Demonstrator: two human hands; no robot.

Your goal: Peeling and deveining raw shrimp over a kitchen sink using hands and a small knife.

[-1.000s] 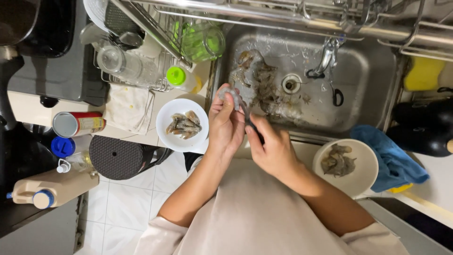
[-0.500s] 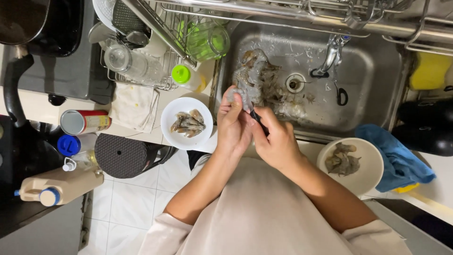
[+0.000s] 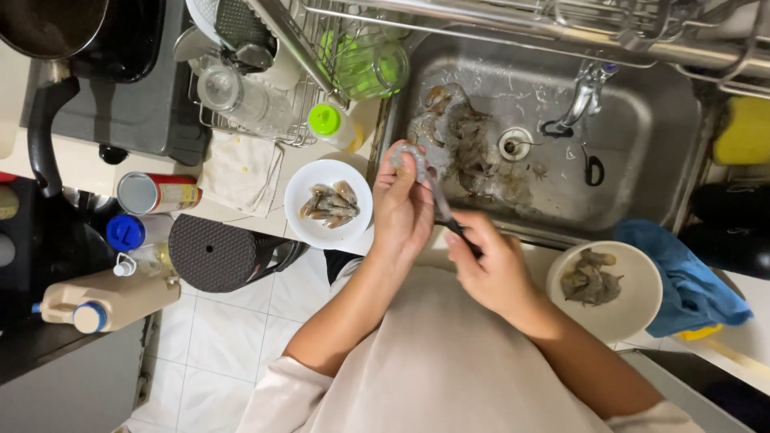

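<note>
Left hand is up over the front-left edge of the sink, fingers curled and pinched on a raw grey shrimp — the shrimp sticks up past the fingertips, above the sink's rim. Right hand sits just beside it, lower, over the counter's front edge, fingers closed around a thin dark-handled tool; its tip runs up toward the shrimp, contact point too small to tell.

Inside the sink: a heap of raw shrimp against the left wall, next to the drain. Faucet stands at the back edge.

Left of the sink, on the counter: a white plate with a few shrimp on it, touching nothing else I can make out. Behind it a bottle with a green cap and a folded cloth by the dish rack.

Right of the sink, near the counter's front edge — a white bowl with grey shrimp pieces, blue towel just beside it.

Far left: a red can and a blue-capped jar, and a dark round stool on the floor below.
</note>
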